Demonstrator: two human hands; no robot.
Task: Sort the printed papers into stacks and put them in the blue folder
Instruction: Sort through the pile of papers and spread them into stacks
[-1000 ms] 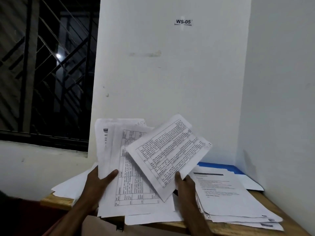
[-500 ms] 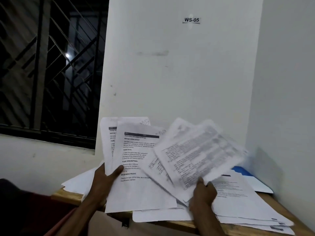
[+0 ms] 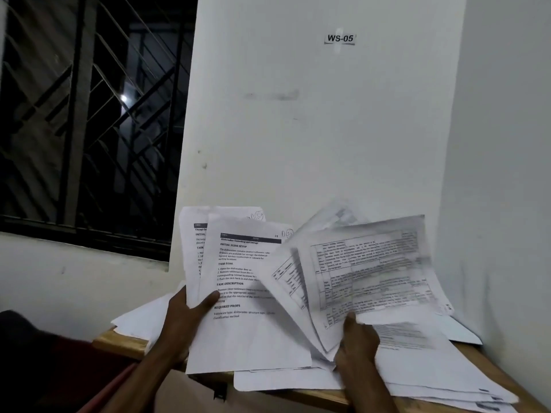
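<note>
The left hand sits at 7 o'clock in the view. Its thumb lies across the front of a bundle of text pages and its fingers are curled behind, grasping the bundle upright above the near edge of the worktop. The front page carries the headings INITIAL SCENE SETUP and TASK GOAL, and a second page shows behind it, offset toward 10 o'clock. The right hand sits at 5 o'clock. Its fingers are closed on the lower edge of several table-printed sheets, which fan out from the hand toward 1 o'clock and are motion-blurred. The two bundles overlap at the centre, with the table-printed sheets in front. Loose papers lie flat on the worktop beneath both hands, spreading toward 4 o'clock, and some overhang the near edge. Further white sheets lie at 9 o'clock of the left hand. On the wall, a label reading WS-05 is at 12 o'clock, and a barred window is at 10 o'clock
</note>
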